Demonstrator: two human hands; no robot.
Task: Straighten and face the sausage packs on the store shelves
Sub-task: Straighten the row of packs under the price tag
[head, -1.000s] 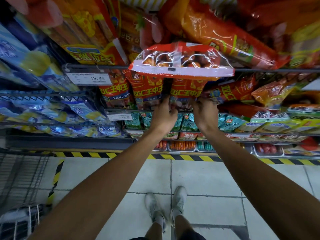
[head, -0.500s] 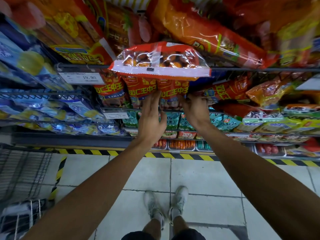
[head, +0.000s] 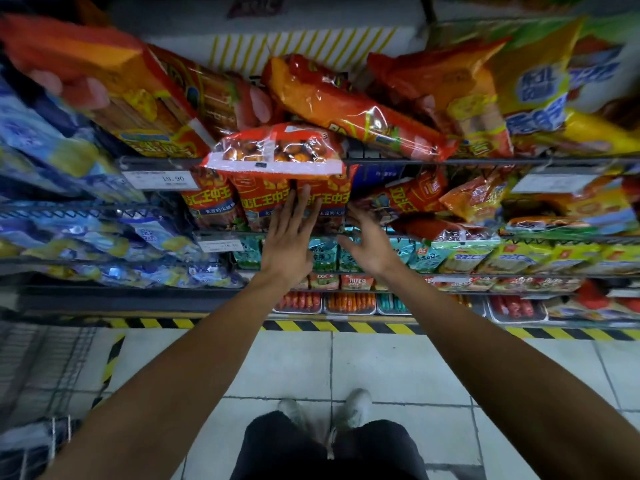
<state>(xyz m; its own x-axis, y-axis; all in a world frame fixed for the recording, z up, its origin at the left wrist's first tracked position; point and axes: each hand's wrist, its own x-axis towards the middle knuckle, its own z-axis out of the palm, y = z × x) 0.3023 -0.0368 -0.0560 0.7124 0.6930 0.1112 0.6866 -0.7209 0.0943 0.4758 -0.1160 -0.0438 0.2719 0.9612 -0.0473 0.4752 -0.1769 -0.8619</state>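
Observation:
Red sausage packs [head: 263, 202] with yellow lettering stand in a row on a wire shelf [head: 450, 162]. A clear-windowed red pack of round sausages [head: 277, 152] overhangs the shelf edge just above them. My left hand [head: 289, 237] is open, fingers straight, its fingertips touching the front of a red pack. My right hand [head: 367, 240] is open with fingers spread, just right of that row, holding nothing. Long orange sausage packs [head: 349, 105] lie slanted and jumbled on the shelf above.
Blue packs [head: 69, 233] fill the shelves at left. Tilted orange and yellow packs [head: 478, 199] crowd the right. Green packs [head: 325, 254] and trays of sausages [head: 349, 303] sit lower down. A price tag [head: 162, 179] hangs at left. Tiled floor and a wire cart [head: 38, 393] lie below.
Both hands have let go of the red packs and opened; the left hand's fingers now lie flat against the pack front. The view has tilted up, showing more of the upper shelf.

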